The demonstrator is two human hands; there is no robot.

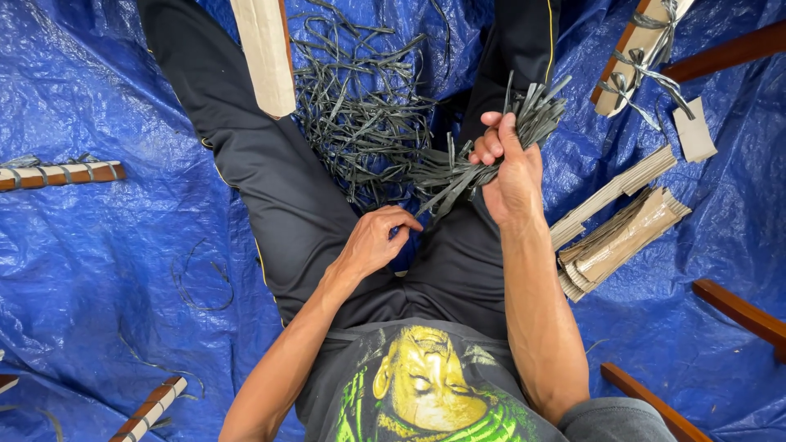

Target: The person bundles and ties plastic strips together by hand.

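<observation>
I note the right hand point(512, 168) gripping a strap bundle point(483, 151); left hand point(378, 237) pinches one strand; loose ends risk slipping free.

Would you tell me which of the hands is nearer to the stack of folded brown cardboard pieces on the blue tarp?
Right. The right hand grips grey strips just beside the cardboard stack; the left hand rests farther away, over the lap.

glossy plastic tarp point(98, 270), seemingly matt plastic strips point(467, 168)

A splayed bundle of dark grey flat strips point(491, 155), tilted, above the lap.
</observation>
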